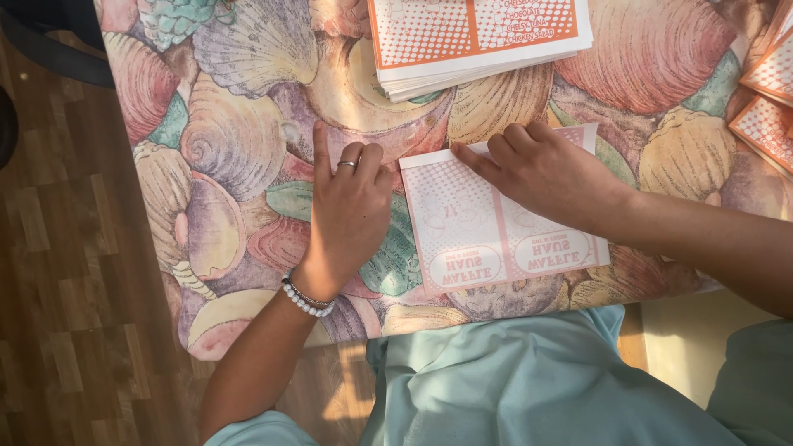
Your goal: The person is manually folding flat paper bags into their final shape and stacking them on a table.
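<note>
A flat white paper sheet with faded orange print (496, 235) lies on a table covered in a seashell-patterned cloth (239, 140). My right hand (541, 169) rests flat on the sheet's upper part, fingers pressing near its top left corner. My left hand (347, 206), wearing a ring and a pearl bracelet, lies on the cloth just left of the sheet; its index finger points away from me and the other fingers are curled. Neither hand grips anything.
A stack of similar orange-and-white printed sheets (475, 37) sits at the far edge of the table. More orange printed sheets (768, 99) lie at the right edge. Wooden floor (58, 248) shows to the left. My light teal clothing (512, 380) fills the bottom.
</note>
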